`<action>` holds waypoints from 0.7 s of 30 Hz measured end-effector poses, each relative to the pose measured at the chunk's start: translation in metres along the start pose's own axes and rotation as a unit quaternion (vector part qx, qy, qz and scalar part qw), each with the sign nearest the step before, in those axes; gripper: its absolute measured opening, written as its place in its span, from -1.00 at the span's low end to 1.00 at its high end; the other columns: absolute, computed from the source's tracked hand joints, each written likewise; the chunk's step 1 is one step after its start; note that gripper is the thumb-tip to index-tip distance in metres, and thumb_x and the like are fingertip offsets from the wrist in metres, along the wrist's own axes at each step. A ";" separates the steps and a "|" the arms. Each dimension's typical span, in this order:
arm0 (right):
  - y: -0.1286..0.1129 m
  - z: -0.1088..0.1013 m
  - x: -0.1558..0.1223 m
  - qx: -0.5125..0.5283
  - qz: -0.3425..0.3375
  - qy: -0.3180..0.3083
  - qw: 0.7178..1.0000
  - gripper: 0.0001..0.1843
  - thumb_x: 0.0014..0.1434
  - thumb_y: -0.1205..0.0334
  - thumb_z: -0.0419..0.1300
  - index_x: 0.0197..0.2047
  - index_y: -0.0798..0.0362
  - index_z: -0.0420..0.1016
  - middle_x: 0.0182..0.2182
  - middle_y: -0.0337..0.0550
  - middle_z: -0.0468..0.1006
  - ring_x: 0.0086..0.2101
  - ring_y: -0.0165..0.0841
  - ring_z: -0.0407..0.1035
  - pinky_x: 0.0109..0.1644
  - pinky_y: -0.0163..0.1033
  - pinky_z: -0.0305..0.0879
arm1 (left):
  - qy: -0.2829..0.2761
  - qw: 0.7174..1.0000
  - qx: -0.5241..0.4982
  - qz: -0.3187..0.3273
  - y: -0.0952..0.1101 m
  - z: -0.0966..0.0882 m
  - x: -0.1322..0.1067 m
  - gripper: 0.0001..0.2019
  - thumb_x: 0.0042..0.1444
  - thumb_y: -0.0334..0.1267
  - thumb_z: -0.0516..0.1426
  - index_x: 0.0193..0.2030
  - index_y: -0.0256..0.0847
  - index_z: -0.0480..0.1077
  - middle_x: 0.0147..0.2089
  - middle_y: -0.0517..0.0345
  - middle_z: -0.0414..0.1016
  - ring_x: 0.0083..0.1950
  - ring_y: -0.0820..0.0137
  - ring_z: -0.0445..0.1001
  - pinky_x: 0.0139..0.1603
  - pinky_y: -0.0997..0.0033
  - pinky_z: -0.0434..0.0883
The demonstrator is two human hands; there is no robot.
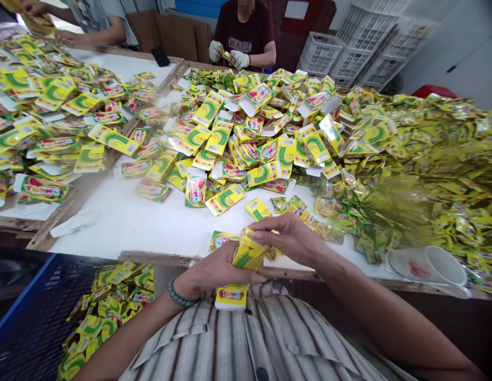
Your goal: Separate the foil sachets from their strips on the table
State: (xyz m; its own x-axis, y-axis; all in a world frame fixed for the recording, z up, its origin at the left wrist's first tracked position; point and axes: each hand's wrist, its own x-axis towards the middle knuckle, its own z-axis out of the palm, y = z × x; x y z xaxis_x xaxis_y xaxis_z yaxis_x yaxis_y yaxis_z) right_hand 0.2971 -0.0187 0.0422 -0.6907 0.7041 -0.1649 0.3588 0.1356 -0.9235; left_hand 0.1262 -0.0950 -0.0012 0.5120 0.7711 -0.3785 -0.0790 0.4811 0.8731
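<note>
My left hand point(214, 272) is wrapped around a small yellow carton box point(248, 253) at the near table edge, just above my striped shirt. My right hand point(289, 235) pinches the top of the same box, fingers pressed on its upper flap. A second yellow box point(232, 297) rests on my shirt just under the left hand. A beaded bracelet point(180, 297) circles my left wrist. Flat yellow cartons point(225, 198) lie on the white table point(150, 222) just beyond my hands.
A blue crate point(27, 323) at lower left holds several filled boxes point(110, 301). Loose candy sachets point(428, 174) pile on the right. White cups point(436, 264) sit at the near right edge. Two other people work at the far side; one person's gloved hands point(230, 55) hold a packet.
</note>
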 end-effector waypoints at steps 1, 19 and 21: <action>0.000 0.001 0.001 -0.007 0.000 0.005 1.000 -0.70 0.16 0.04 0.23 -0.22 0.05 0.68 -0.32 -0.19 0.68 -0.32 -0.27 0.54 -0.30 -0.28 0.45 | -0.001 1.000 0.008 0.001 0.000 0.000 0.000 -0.74 -0.11 -0.24 0.32 -0.28 -0.28 0.43 -0.34 0.22 0.44 -0.35 0.45 0.34 -0.30 0.46 0.28; -0.015 -0.017 0.011 -0.140 -0.131 -0.072 0.979 -0.83 0.24 0.29 0.16 -0.14 0.05 0.55 -0.15 -0.11 0.61 -0.15 -0.34 0.47 -0.08 -0.28 0.37 | -0.049 0.996 -0.080 -0.006 -0.011 -0.004 0.002 -0.69 -0.09 -0.21 0.33 -0.21 -0.29 0.45 -0.29 0.11 0.51 -0.32 0.37 0.46 -0.25 0.39 0.39; -0.018 -0.022 0.015 -0.143 -0.163 -0.103 0.971 -0.86 0.26 0.27 0.15 -0.16 0.06 0.52 -0.14 -0.09 0.60 -0.15 -0.34 0.45 -0.06 -0.27 0.37 | -0.053 0.993 -0.109 -0.006 -0.013 -0.004 0.002 -0.68 -0.08 -0.21 0.33 -0.20 -0.30 0.46 -0.29 0.08 0.51 -0.32 0.34 0.48 -0.24 0.37 0.41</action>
State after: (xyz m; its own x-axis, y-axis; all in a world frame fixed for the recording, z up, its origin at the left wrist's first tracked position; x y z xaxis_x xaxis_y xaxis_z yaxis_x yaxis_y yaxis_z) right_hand 0.2939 0.0052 0.0641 -0.8973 0.4406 0.0258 0.2402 0.5366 -0.8089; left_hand 0.1248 -0.0981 -0.0147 0.6010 0.7214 -0.3440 -0.2494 0.5782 0.7768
